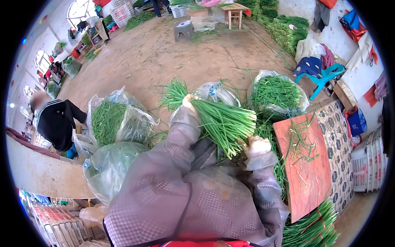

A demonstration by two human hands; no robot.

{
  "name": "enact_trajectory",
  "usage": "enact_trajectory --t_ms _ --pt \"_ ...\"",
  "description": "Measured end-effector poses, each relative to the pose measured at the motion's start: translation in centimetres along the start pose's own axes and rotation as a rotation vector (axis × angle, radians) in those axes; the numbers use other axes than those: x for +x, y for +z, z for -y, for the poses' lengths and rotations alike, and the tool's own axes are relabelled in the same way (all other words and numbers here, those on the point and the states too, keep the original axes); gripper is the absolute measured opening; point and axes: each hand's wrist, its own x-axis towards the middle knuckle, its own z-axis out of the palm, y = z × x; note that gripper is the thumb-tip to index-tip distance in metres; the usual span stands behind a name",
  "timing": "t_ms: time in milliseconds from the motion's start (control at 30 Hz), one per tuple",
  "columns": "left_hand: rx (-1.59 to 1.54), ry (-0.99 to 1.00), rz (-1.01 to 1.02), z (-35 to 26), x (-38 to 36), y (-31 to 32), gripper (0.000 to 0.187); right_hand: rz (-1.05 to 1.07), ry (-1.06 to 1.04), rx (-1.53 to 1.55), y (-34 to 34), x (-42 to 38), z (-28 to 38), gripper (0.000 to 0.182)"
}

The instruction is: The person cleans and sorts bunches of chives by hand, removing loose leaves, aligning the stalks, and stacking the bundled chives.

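My left hand point(189, 102) is wrapped round a thick bunch of long green stalks, which look like garlic scapes point(224, 123). The bunch lies slantwise above my lap, leafy tips to the upper left and pale cut ends to the lower right. Beside those cut ends is my right hand point(257, 146), its fingers curled towards them; what they pinch, if anything, is hidden. Loose stalks point(279, 175) lie just below my right hand. To their right, a reddish wooden board point(306, 177) carries a few scattered stalks.
Open plastic bags of stalks stand at left point(109, 117) and right point(276, 91), with a tied-looking bag point(111, 166) near my left. Bundles point(312, 226) lie below the board. A person in black point(57, 123) sits at left. A turquoise chair point(323, 78) and grey stool point(184, 30) stand farther off.
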Motion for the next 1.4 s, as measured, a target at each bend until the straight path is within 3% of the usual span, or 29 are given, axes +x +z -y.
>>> enact_trajectory --t_ms 67,233,333,400,433,500,533,567,633,667,700,733,833,867,1000,1200,1233,1400 --pt "0.005 -0.008 -0.020 0.0 -1.4 1.2 0.012 0.006 0.081 -0.133 -1.2 0.3 0.5 0.047" --pt "-0.044 -0.074 0.017 -0.1 -1.4 1.0 0.010 -0.105 0.075 0.020 -1.6 -0.1 0.2 0.042" --pt "0.051 0.024 -0.001 0.0 -1.4 0.7 0.009 -0.223 0.047 0.280 0.0 -0.3 0.1 0.030" --pt "-0.005 -0.106 0.066 -0.6 -0.1 -0.5 0.012 -0.311 0.176 0.884 2.6 -0.3 0.1 0.020" --pt "-0.002 -0.111 0.062 -0.6 -0.7 -0.1 0.012 -0.323 0.205 0.937 3.9 -0.4 0.1 0.016" --pt "0.305 0.269 0.103 0.1 -1.9 0.3 0.016 -0.347 0.098 0.862 4.0 -0.8 -0.2 0.008" --pt "0.295 0.148 0.154 -0.6 -0.8 -0.8 0.018 -0.357 0.093 0.837 3.3 -1.1 0.0 0.007" --pt "0.207 0.160 0.218 -0.7 2.9 -4.1 0.018 -0.413 0.071 0.757 3.5 -1.5 -0.7 0.009" --pt "0.191 0.077 0.183 -0.6 -0.3 -1.7 0.018 -0.331 0.320 1.014 2.6 -2.9 -2.0 0.017" --pt "0.369 0.191 0.195 -0.1 -2.1 -0.5 0.019 -0.252 0.461 1.085 2.5 -3.6 -3.1 0.022" --pt "0.208 -0.048 0.298 -1.5 1.2 -2.8 0.019 -0.209 0.518 1.276 3.1 -4.0 -4.2 0.021" --pt "0.097 -0.058 0.287 -1.5 2.4 -3.6 0.017 -0.169 0.563 1.470 3.6 -4.3 -5.0 0.020" --pt "0.077 -0.040 0.221 -1.7 3.3 -4.2 0.010 -0.115 0.629 1.480 0.5 -3.3 -3.9 0.020" --pt "0.083 -0.078 0.267 -1.8 3.9 -4.7 0.011 -0.034 0.638 1.543 0.2 -3.1 -3.8 0.023" --pt "0.130 -0.165 0.384 -2.3 4.1 -5.1 0.012 -0.088 0.606 1.669 1.3 -1.9 -2.8 0.021" --pt "0.280 -0.074 0.361 -2.0 2.1 -3.8 0.011 -0.153 0.422 1.124 0.8 0.0 -2.9 0.022" --pt "0.339 -0.023 0.326 -1.8 1.6 -3.4 0.012 -0.037 0.455 1.175 -0.7 0.2 -2.9 0.021" --pt "0.258 -0.064 0.411 -2.0 2.4 -3.9 0.012 0.030 0.488 1.433 -0.3 1.1 -3.1 0.022"
